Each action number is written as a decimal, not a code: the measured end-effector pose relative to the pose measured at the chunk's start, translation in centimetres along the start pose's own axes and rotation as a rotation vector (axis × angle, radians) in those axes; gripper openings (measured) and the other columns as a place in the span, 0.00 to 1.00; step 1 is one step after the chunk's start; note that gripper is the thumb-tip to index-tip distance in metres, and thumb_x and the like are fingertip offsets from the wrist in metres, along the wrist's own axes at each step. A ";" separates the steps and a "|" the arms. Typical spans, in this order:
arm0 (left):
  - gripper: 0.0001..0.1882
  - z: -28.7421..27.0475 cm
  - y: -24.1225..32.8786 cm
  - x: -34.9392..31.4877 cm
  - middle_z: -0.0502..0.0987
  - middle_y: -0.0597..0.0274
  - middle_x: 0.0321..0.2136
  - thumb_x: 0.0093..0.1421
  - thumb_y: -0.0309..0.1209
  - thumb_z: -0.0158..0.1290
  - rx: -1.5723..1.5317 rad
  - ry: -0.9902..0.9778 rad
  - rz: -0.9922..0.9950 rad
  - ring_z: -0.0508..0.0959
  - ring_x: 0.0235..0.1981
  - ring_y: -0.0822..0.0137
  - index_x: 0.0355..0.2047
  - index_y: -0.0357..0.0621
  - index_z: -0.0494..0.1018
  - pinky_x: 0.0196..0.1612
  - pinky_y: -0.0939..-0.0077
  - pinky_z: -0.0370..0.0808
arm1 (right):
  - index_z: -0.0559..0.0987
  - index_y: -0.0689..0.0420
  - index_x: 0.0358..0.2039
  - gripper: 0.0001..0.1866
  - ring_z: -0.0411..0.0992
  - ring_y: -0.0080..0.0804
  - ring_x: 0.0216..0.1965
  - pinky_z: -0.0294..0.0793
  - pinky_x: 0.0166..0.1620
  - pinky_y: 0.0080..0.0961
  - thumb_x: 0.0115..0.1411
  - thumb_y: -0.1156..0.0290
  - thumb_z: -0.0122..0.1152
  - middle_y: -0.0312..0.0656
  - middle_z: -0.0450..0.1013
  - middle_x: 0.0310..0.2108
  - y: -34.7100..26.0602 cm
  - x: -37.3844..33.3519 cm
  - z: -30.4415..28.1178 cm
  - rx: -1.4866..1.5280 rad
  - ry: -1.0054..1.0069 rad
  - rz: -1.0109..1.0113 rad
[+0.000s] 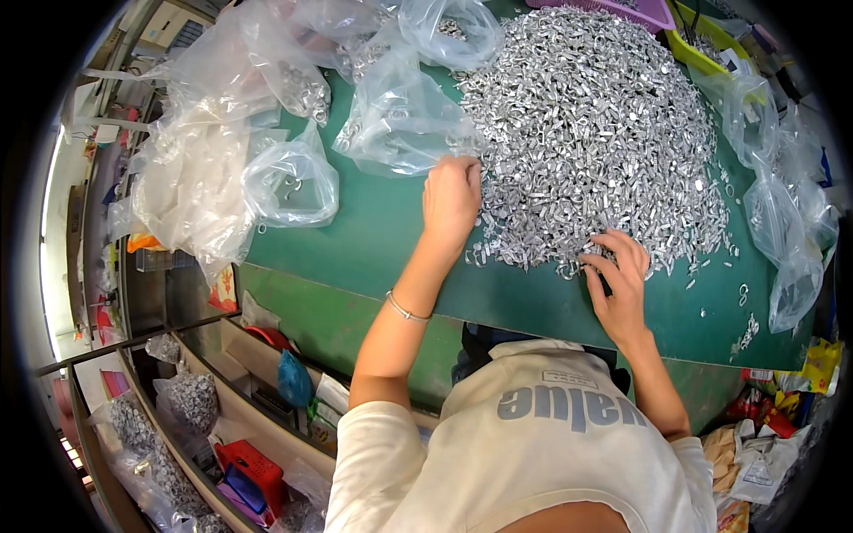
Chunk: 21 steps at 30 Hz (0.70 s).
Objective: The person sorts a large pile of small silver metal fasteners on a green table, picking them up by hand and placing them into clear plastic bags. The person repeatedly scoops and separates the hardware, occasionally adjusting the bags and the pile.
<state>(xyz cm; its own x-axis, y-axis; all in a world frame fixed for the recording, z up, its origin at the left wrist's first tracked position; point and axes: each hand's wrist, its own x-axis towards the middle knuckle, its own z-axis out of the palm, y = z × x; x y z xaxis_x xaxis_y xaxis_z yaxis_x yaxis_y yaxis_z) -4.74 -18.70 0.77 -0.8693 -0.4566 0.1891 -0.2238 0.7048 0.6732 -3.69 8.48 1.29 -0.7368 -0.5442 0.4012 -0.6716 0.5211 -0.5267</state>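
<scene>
A broad heap of small silvery metal clasps (pixel 595 124) covers the middle and right of the green table (pixel 373 240). My left hand (pixel 452 197) is closed at the heap's left edge, just below a clear plastic bag (pixel 400 124); its fingertips are turned away, so what they hold is hidden. Over the near edge of the heap, my right hand (pixel 620 282) has thumb and forefinger nearly together in a pinch, with the other fingers curved above. Anything between those tips is too small to make out.
Crumpled clear bags (pixel 195 151) lie at the left, and a smaller bag (pixel 293 182) holds a few pieces. More bags (pixel 782 213) hang along the right edge. A yellow-green basket (pixel 697 53) and a purple basket (pixel 653 13) stand behind. Open drawers (pixel 240 391) sit lower left.
</scene>
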 end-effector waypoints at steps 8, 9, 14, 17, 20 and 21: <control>0.08 1.8 1.0 0.8 0.78 0.51 0.20 0.54 0.27 0.58 0.056 0.071 -0.124 0.78 0.20 0.58 0.32 0.33 0.80 0.28 0.68 0.73 | 0.80 0.56 0.34 0.08 0.66 0.45 0.54 0.58 0.56 0.42 0.52 0.78 0.64 0.41 0.72 0.47 0.1 -0.3 0.0 0.018 0.030 -0.003; 0.08 1.6 1.3 0.8 0.78 0.53 0.19 0.54 0.26 0.58 -0.021 0.089 -0.144 0.76 0.19 0.62 0.31 0.33 0.79 0.28 0.70 0.72 | 0.80 0.56 0.34 0.08 0.66 0.45 0.54 0.58 0.56 0.41 0.52 0.78 0.64 0.41 0.72 0.47 0.1 -0.3 -0.2 0.024 0.034 0.003; 0.06 -0.7 1.5 0.2 0.75 0.61 0.17 0.55 0.24 0.59 -0.228 0.127 -0.113 0.71 0.18 0.75 0.30 0.31 0.78 0.25 0.77 0.69 | 0.80 0.56 0.34 0.07 0.67 0.44 0.54 0.58 0.56 0.41 0.53 0.78 0.63 0.41 0.72 0.47 0.4 -0.3 -0.6 0.034 0.049 0.021; 0.07 -1.9 -1.1 0.7 0.76 0.62 0.20 0.57 0.24 0.58 -0.515 0.100 -0.192 0.72 0.21 0.79 0.33 0.30 0.77 0.26 0.82 0.70 | 0.80 0.57 0.34 0.08 0.67 0.45 0.54 0.59 0.56 0.41 0.52 0.78 0.63 0.41 0.72 0.46 0.3 -0.3 -0.6 0.055 0.050 0.020; 0.09 -3.3 -2.0 2.3 0.79 0.53 0.23 0.58 0.23 0.56 -0.417 0.277 -0.153 0.78 0.24 0.68 0.36 0.28 0.76 0.30 0.73 0.73 | 0.80 0.57 0.34 0.08 0.67 0.45 0.53 0.59 0.56 0.40 0.52 0.79 0.63 0.41 0.72 0.46 0.4 -0.3 -0.6 0.053 0.069 0.022; 0.09 -3.6 -2.4 3.2 0.79 0.50 0.24 0.58 0.23 0.55 -0.373 0.364 -0.095 0.79 0.25 0.63 0.37 0.28 0.75 0.31 0.70 0.74 | 0.80 0.57 0.34 0.08 0.67 0.45 0.53 0.59 0.56 0.40 0.51 0.79 0.63 0.42 0.72 0.46 0.3 -0.3 -0.5 0.060 0.066 0.019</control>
<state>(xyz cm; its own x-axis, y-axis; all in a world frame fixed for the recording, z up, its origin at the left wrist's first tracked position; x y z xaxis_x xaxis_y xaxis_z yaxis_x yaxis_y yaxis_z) -5.38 -23.80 2.29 -0.6287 -0.7148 0.3062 -0.0646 0.4405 0.8954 -3.68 9.16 1.39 -0.7544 -0.4889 0.4379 -0.6529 0.4900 -0.5777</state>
